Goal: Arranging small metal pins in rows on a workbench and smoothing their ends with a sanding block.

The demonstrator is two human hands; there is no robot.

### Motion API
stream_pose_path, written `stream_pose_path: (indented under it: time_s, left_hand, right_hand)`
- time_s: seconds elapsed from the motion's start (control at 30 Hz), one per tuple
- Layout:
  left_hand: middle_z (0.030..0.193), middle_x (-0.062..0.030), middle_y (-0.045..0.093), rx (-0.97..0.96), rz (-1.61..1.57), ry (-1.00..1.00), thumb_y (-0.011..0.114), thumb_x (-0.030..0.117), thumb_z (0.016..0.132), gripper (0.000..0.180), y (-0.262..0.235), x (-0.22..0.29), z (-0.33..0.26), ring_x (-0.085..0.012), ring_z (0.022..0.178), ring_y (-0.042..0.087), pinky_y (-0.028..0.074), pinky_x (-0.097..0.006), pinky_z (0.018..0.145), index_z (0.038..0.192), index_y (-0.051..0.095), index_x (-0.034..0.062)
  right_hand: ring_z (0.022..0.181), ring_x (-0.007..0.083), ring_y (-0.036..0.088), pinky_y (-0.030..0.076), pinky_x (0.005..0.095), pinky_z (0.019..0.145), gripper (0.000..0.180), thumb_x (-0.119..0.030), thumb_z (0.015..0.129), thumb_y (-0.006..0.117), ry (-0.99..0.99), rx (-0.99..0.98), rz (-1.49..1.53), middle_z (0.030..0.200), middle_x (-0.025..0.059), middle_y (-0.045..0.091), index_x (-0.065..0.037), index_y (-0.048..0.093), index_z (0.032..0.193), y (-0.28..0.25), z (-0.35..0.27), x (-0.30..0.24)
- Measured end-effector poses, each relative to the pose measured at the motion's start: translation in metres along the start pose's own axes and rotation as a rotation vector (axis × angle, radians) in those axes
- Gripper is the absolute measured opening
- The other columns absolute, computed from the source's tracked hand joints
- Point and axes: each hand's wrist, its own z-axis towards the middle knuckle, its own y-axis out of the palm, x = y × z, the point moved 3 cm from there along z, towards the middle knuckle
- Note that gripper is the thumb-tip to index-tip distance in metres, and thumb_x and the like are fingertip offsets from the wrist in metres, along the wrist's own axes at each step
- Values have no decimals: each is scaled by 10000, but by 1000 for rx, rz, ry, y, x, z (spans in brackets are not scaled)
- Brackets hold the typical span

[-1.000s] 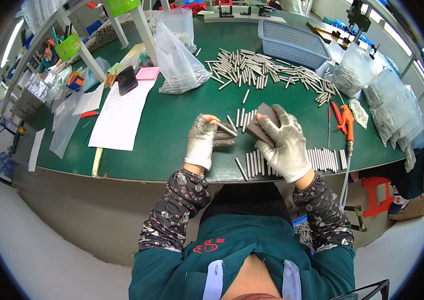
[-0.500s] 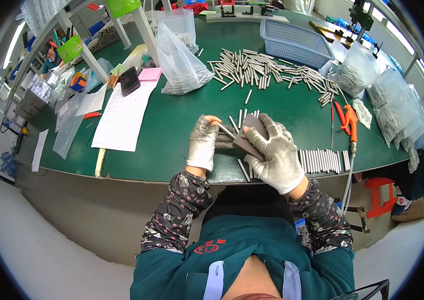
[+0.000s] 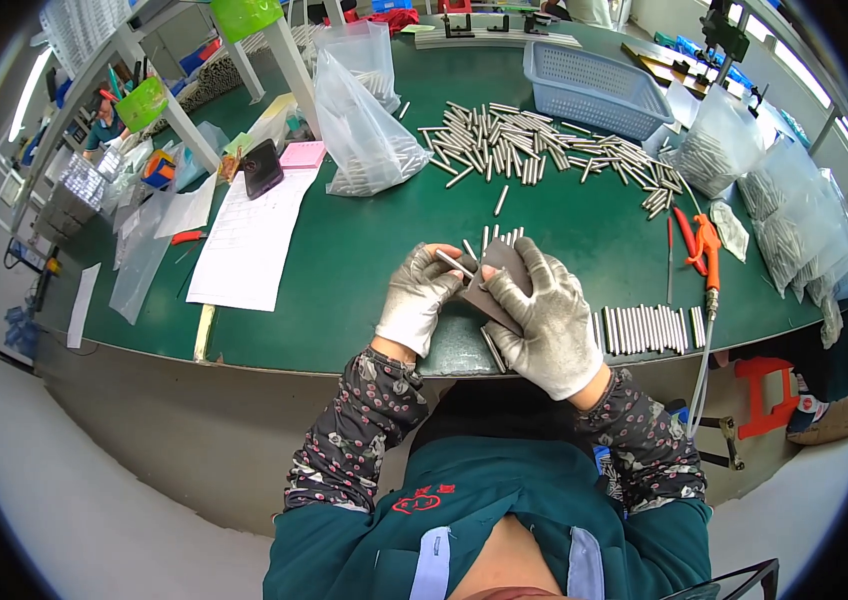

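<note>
Between the thumb and fingers of my left hand (image 3: 414, 300) is a slim silvery metal pin (image 3: 456, 264), its end meeting the edge of a grey-brown block (image 3: 500, 268) that looks like a sanding sponge. My right hand (image 3: 552, 325) is closed on this block, thumb on its near face, fingers over its far side. Several pins stick out on the table just beyond the block, partly hidden by it. Below my right hand lies another pin (image 3: 493, 350). To its right runs a neat row of pins (image 3: 644, 330) along the table's front edge.
A loose heap of pins (image 3: 504, 140) lies farther back, before a blue plastic basket (image 3: 594, 95). Clear bags of pins stand left (image 3: 369, 150) and right (image 3: 779, 215). An orange air gun (image 3: 707, 245) with a hose is at right; papers (image 3: 249, 245) and a phone (image 3: 263, 168) are left.
The block has turned a little in my right hand's grip. My left fingers have closed in around the pin, which now sits against the block's edge. The whole view has shifted slightly.
</note>
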Motion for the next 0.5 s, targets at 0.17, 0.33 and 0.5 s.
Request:
stream_pose_path:
  time_s: [0.17, 0.33, 0.5]
  left_hand:
    - [959, -24, 602, -73, -42, 28, 604, 0, 881, 233, 1, -1, 3, -110, 869, 591, 522, -244, 777, 1099, 557, 68]
    - [967, -27, 598, -137, -139, 16, 618, 35, 887, 223, 2, -5, 4, -128, 880, 593, 516, -263, 807, 1095, 552, 81]
    - [994, -30, 614, -42, 159, 295, 558, -30, 888, 192, 2, -4, 4, -118, 870, 605, 547, -263, 747, 1061, 561, 53]
  right_hand:
    - [1109, 414, 509, 427, 475, 924, 565, -257, 698, 697, 29, 33, 81, 1274, 277, 477, -120, 588, 1236, -5, -1, 6]
    - [1087, 418, 522, 431, 475, 932, 541, -250, 686, 701, 122, 103, 117, 1259, 275, 494, -93, 610, 1195, -12, 5, 14]
    - [1089, 419, 525, 438, 478, 912, 540, -256, 713, 681, 22, 126, 72, 1266, 299, 473, -122, 591, 1229, -9, 18, -18]
